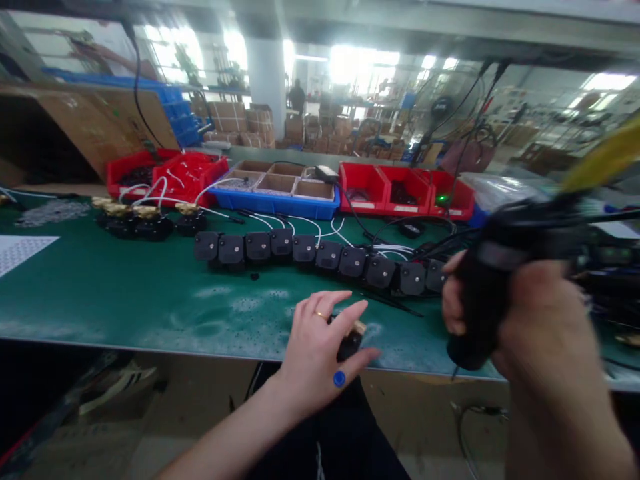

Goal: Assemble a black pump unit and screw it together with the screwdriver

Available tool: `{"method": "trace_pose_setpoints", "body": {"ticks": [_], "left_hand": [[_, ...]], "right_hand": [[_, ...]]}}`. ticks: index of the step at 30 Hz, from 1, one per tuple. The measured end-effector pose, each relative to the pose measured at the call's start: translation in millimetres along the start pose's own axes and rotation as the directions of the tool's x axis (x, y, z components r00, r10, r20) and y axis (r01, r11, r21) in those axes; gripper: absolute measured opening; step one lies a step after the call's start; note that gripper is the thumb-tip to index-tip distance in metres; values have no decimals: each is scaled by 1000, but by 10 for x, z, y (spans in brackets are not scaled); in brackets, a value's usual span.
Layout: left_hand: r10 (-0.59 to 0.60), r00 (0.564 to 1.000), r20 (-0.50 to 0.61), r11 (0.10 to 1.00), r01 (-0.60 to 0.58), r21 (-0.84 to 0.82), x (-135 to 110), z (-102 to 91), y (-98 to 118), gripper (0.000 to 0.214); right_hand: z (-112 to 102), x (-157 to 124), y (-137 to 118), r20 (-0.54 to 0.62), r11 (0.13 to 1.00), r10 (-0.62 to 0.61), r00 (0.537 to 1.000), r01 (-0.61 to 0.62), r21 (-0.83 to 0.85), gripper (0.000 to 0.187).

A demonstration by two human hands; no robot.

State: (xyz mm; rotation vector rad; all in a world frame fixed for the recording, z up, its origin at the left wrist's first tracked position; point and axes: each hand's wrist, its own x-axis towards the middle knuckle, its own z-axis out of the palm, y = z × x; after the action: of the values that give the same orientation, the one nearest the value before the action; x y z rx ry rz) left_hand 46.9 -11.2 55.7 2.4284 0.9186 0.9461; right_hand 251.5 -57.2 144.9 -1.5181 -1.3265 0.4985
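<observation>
My left hand (323, 350) rests at the near edge of the green table (125, 293), its fingers curled over a small black part (350, 343) with a brass end. My right hand (520, 320) is wrapped round the black grip of a power screwdriver (493, 280), held just above the table at the right; it is blurred by motion. A curved row of several black square parts (320, 257) with white wires lies across the table just beyond both hands.
Several black parts with brass tops (143, 220) stand at the back left. Red bins (405, 190) and a blue tray (275, 193) of cardboard compartments line the far edge. A white perforated sheet (20, 250) lies at the left. Cables cross the right side.
</observation>
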Motion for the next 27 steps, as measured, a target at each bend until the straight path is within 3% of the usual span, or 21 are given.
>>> {"method": "trace_pose_setpoints", "body": {"ticks": [4, 7, 11, 13, 17, 20, 23, 25, 27], "left_hand": [[-30, 1000, 9, 988, 28, 149, -149, 172, 57, 74], [-33, 998, 49, 993, 27, 115, -193, 197, -2, 76], [-61, 992, 107, 995, 70, -76, -214, 53, -104, 77], [-140, 983, 119, 965, 162, -206, -222, -36, -142, 77], [-389, 907, 158, 770, 415, -485, -202, -151, -188, 70], [-433, 886, 165, 720, 451, -527, -160, -186, -212, 65], [-424, 894, 143, 772, 439, -460, -127, -201, -260, 60], [-426, 894, 141, 767, 439, -469, -114, -197, -311, 55], [-445, 887, 124, 749, 444, -492, -100, -177, -370, 48]], "right_hand": [[196, 26, 271, 80, 935, 75, 994, -42, -352, 40], [397, 46, 488, 189, 857, 100, 977, 12, -515, 32], [604, 88, 663, 306, 758, 68, 950, 150, -635, 26], [702, 105, 702, 343, 699, 34, 939, 223, -679, 31], [909, 130, 740, 396, 571, -72, 916, 363, -736, 30], [984, 130, 764, 408, 516, -151, 900, 424, -744, 20], [909, 71, 765, 346, 630, -240, 907, 417, -655, 18], [814, -15, 733, 327, 764, -295, 898, 427, -483, 24], [752, -128, 685, 382, 866, -302, 873, 419, -272, 41]]}}
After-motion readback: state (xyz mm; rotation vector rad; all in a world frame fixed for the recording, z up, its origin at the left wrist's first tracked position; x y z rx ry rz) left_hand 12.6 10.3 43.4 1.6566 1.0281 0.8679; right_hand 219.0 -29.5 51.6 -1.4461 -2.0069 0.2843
